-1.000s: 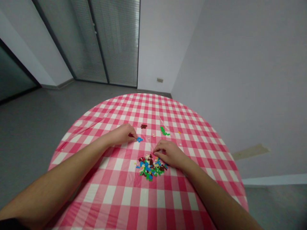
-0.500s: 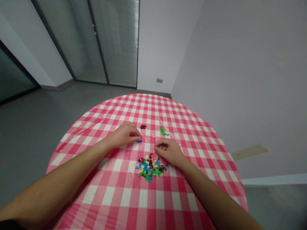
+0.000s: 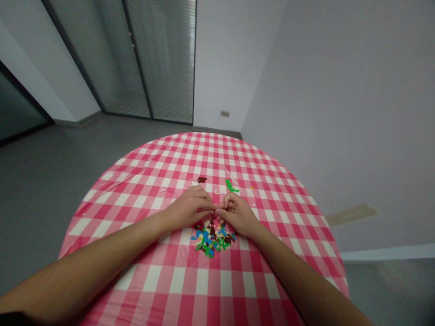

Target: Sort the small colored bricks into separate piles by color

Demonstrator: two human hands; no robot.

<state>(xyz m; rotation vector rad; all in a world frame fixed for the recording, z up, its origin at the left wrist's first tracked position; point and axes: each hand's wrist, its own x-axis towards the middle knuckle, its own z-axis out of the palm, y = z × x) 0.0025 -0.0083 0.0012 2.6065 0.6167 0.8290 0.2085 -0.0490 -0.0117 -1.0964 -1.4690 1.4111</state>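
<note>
We had left hand and right hand meeting at fingertips, beside multicoloured toy-brick pile; fingers nearly together, couldn't tell whether gripping anything.

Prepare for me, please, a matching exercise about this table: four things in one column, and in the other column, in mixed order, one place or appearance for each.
Column one
1. Brown pieces
2. Tablecloth
3. Green pieces
4. Mixed pile

Column two
A. Of many colours, on the person's side of the meeting fingertips
B. Lying just beyond the right hand
C. Checked in pinkish red and white
D. Lying just beyond the left hand

Right pairs: 1-D, 2-C, 3-B, 4-A
</note>
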